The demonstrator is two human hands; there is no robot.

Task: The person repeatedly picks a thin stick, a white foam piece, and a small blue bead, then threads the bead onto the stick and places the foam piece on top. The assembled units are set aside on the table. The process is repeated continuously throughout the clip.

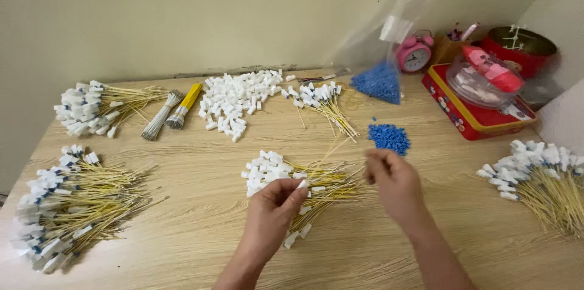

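One white-capped yellow wire (302, 185) is pinched in the left hand (271, 211), over the central bundle of capped wires (304, 183). Fingers of the right hand (392, 183) close near the small blue bead pile (389, 138); what they grasp I cannot tell. Blue-tipped finished bundles (67, 211) lie far left; loose white caps (237, 98) and bare wires (161, 113) remain, so much work is left.
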